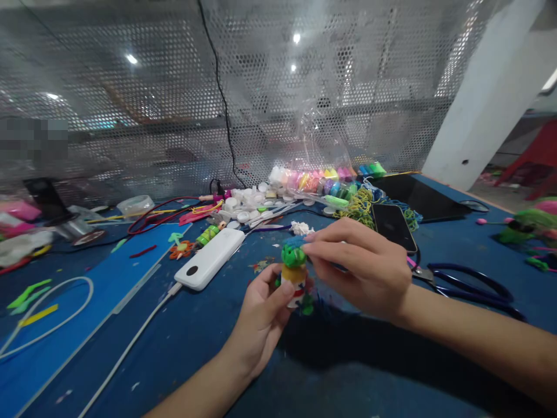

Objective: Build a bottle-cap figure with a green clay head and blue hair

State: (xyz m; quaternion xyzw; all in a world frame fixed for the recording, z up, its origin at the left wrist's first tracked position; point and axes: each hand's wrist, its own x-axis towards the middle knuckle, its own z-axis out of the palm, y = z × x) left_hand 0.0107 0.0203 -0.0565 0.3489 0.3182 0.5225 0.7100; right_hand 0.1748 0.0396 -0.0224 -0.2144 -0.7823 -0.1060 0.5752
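A small handmade figure [293, 276] stands upright in my left hand [270, 302], whose thumb and fingers wrap round its white and red lower part. Its middle is yellowish, its head is green, and a blue tuft [296, 241] tops it. My right hand [361, 264] reaches in from the right with thumb and forefinger pinched together at the blue tuft. Whether those fingertips grip the tuft or a small piece beside it is hard to make out. Just behind the figure lies a crumpled white lump [301, 227].
Left of my hands lies a white power bank [209, 259] with a cable. Scissors [461, 284], a phone [394, 227] and yellow-blue yarn [359, 209] lie to the right. White caps [243, 203] and bagged coloured clay [313, 181] sit at the back before a perforated metal screen [270, 87].
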